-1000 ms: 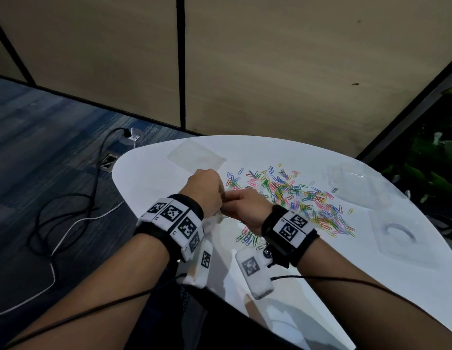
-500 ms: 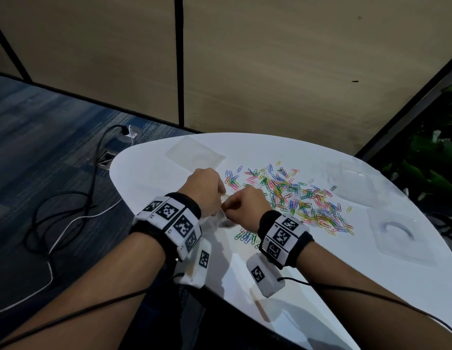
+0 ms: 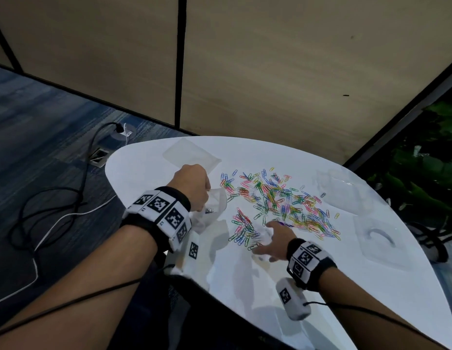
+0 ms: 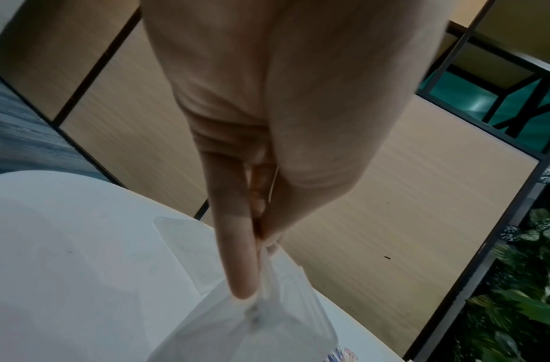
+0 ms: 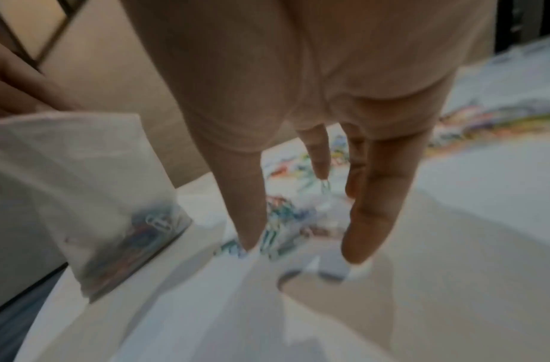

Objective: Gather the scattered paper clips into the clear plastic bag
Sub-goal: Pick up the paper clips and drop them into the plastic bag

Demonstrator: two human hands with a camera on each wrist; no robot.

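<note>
Several coloured paper clips (image 3: 283, 203) lie scattered across the middle of the white round table (image 3: 321, 286). My left hand (image 3: 192, 185) pinches the top edge of the clear plastic bag (image 3: 212, 210), which hangs upright near the table's left edge; in the left wrist view its fingers (image 4: 239, 257) pinch the bag's rim (image 4: 267, 306). A few clips show at the bag's bottom (image 5: 137, 235). My right hand (image 3: 270, 238) is spread flat over a small cluster of clips (image 3: 242, 231), fingers straight (image 5: 248, 208) and touching the table.
Flat clear plastic bags lie at the far left (image 3: 189, 155) and at the right (image 3: 346, 193), (image 3: 381, 238) of the table. Cables (image 3: 55, 198) trail on the carpet to the left. Wood wall panels stand behind; plants (image 3: 427, 160) at right.
My right hand left the bag's mouth, moved right and toward me, and opened flat onto the near clips. My left hand still holds the bag.
</note>
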